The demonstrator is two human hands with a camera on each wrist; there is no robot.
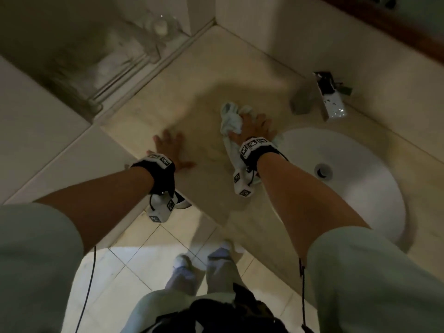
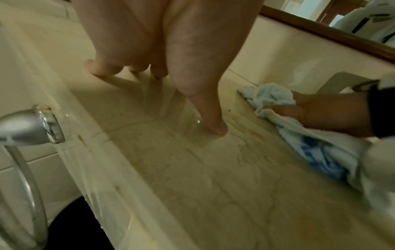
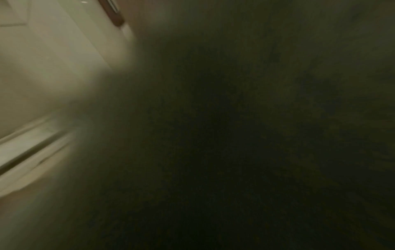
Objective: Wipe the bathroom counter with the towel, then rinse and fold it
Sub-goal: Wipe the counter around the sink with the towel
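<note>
**Towel pressed to the counter beside the basin**

The left hand (image 1: 169, 150) is lying flat on the beige counter (image 1: 206, 179), fingers spread, grasping nothing. Farther in, the right hand (image 1: 254, 127) is pressing down on the crumpled pale towel (image 1: 230, 121), fingers bunching it, just left of the white sink (image 1: 374, 188). The faucet (image 1: 329, 94) is standing beyond.

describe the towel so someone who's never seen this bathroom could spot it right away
Start at the white round sink set in the beige stone counter. Just left of its rim, the right hand presses a crumpled cloth onto the counter: that is the towel. It is the only soft, pale blue-white thing there; the faucet behind is hard metal.
</note>
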